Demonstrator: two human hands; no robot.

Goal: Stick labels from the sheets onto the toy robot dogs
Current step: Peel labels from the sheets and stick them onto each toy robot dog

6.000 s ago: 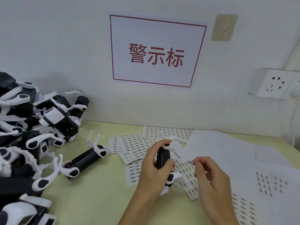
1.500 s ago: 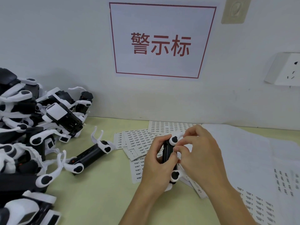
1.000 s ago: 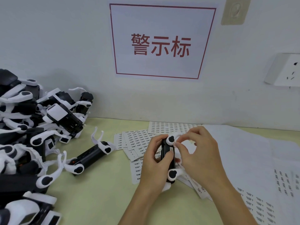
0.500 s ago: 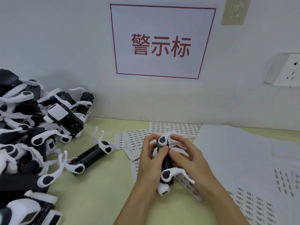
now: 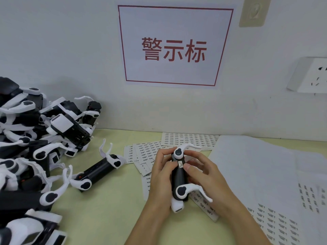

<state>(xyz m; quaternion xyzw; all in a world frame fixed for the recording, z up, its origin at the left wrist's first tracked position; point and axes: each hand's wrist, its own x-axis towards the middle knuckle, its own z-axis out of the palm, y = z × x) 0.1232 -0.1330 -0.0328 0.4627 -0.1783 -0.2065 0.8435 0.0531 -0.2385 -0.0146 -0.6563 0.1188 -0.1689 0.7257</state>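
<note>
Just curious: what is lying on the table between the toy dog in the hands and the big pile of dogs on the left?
In the head view, one lone toy dog lies between the held dog and the pile.

A factory labelling bench: heaped toy robot dogs (image 5: 30,138), label sheets (image 5: 190,139), wall sign (image 5: 175,45).

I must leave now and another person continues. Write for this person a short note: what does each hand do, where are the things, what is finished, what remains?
Left hand: grips the held toy robot dog from its left side.
Right hand: holds the dog's right side, thumb pressing a small label on its black body.
Things: label sheets lie fanned on the table behind the hands; a pile of dogs is at the left, with one single dog beside it.
Done: the label is on the held dog.
Left: rub it flat, put the dog down, continue. Which other dogs have labels cannot be seen.
</note>
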